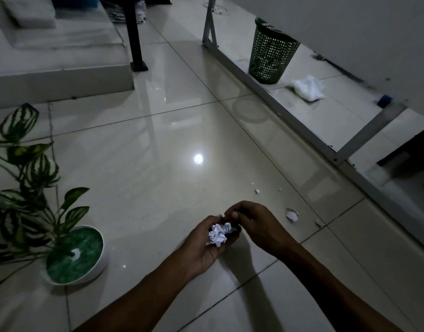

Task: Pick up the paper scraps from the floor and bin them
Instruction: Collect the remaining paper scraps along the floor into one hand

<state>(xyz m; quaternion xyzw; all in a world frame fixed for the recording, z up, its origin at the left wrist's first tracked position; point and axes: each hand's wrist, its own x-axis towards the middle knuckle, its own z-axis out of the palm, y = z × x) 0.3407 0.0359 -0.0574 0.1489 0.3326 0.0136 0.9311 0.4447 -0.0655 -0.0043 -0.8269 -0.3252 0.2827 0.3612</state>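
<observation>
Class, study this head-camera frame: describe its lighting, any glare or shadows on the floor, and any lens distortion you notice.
Head view: the room is dim; one bright glare spot reflects off the glossy floor tiles; both forearms cast soft shadows beneath the left hand and right hand; the wide-angle lens tilts and bends the tile lines; the crumpled paper stays sharp, while the green bin looks grainy.

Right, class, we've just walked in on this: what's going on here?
A person is clearing paper off a tiled floor. The left hand cups a crumpled paper wad, and the right hand is at it, fingers curled. A larger scrap and a few tiny bits lie on the floor to the right. The green bin stands further off by the wall, so nothing held is binned yet.
</observation>
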